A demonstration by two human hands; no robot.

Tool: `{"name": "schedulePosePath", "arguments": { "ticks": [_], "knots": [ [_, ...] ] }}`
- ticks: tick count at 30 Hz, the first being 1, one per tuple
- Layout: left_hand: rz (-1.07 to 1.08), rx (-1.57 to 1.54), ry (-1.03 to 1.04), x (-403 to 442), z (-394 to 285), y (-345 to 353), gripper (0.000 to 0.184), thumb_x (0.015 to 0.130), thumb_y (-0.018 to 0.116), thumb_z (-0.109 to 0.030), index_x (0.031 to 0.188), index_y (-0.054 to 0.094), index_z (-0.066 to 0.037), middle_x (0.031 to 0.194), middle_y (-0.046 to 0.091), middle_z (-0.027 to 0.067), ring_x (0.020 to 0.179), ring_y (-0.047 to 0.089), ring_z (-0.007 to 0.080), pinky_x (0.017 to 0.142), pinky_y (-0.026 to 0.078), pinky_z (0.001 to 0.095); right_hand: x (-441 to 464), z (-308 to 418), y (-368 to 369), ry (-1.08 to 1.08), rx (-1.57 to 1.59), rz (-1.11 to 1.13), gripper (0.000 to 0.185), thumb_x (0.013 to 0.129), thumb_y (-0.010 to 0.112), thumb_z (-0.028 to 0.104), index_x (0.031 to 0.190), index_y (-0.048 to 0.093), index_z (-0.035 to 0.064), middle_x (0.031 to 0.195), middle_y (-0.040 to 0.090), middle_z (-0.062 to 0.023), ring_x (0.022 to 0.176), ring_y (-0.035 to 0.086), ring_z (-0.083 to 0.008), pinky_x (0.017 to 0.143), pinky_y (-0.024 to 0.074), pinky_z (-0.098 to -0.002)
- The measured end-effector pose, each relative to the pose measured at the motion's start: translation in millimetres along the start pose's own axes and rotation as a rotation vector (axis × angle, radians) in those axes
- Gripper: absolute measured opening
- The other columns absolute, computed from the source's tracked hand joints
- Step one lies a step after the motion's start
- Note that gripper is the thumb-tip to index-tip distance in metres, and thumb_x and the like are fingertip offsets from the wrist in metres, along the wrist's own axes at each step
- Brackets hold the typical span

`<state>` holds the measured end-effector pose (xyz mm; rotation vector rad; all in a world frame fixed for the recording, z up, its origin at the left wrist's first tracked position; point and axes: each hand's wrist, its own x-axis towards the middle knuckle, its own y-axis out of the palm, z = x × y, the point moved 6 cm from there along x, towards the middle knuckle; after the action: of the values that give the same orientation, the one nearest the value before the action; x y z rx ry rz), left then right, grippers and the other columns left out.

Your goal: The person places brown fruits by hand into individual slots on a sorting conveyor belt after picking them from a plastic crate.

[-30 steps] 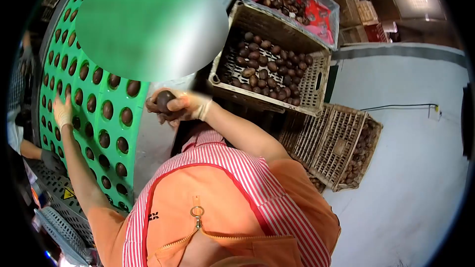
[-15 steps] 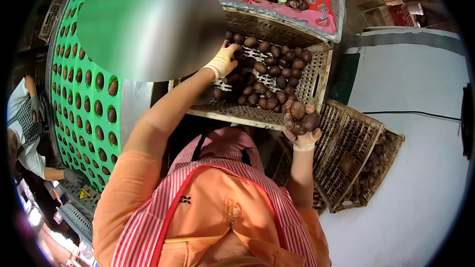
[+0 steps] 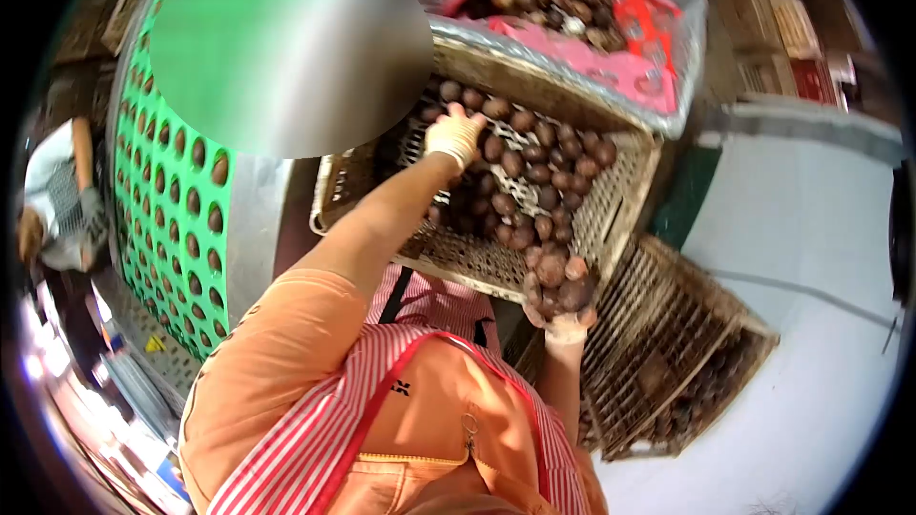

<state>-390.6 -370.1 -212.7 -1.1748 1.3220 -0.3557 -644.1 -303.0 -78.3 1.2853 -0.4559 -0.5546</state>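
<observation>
My left hand, in a pale glove with bare fingertips, reaches over the plastic crate among loose dark brown eggs. Its fingers look slightly apart, and I see no egg in them, though the underside is hidden. At the crate's near right corner, my right hand is turned palm up. It cups several dark brown eggs, with the fingers curled round them.
Left of the crate, a green tray surface holds rows of eggs. Beyond the crate stands a lined bin with broken eggs. Slatted crates lie at the right. Another person in grey gloves is at far left. A blurred oval hides the upper left.
My left hand has moved slightly right and nearer to me over the eggs. My right hand, still holding its eggs, has drawn a little left and down. The whole view has shifted.
</observation>
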Motion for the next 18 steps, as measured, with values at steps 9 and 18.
{"name": "schedulePosePath", "arguments": {
  "ticks": [9, 18],
  "knots": [
    [0.052, -1.306, 0.384, -106.8, 1.7, -91.9, 0.048, 0.081, 0.076, -0.032, 0.117, 0.056, -0.006, 0.101, 0.062, 0.0043, 0.094, 0.059, 0.0171, 0.082, 0.05, 0.0338, 12.2, -10.5, -10.8, 0.0, -0.104, -0.282, 0.065, 0.075, 0.083, 0.04, 0.127, 0.052, 0.0173, 0.128, 0.046, -0.0139, 0.095, 0.064, -0.0279, 0.048, 0.0535, -0.0308],
    [-0.072, -2.227, 0.453, -316.0, 129.6, -98.7, 0.051, 0.088, 0.064, -0.039, 0.127, 0.047, -0.01, 0.093, 0.056, 0.0084, 0.063, 0.055, 0.0156, 0.051, 0.045, 0.027, 133.7, -131.4, 70.1, 0.53, -0.22, -0.01, 0.075, 0.074, 0.074, 0.059, 0.134, 0.046, 0.0234, 0.132, 0.049, -0.0084, 0.094, 0.057, -0.0237, 0.054, 0.0455, -0.0295]
  ]
}}
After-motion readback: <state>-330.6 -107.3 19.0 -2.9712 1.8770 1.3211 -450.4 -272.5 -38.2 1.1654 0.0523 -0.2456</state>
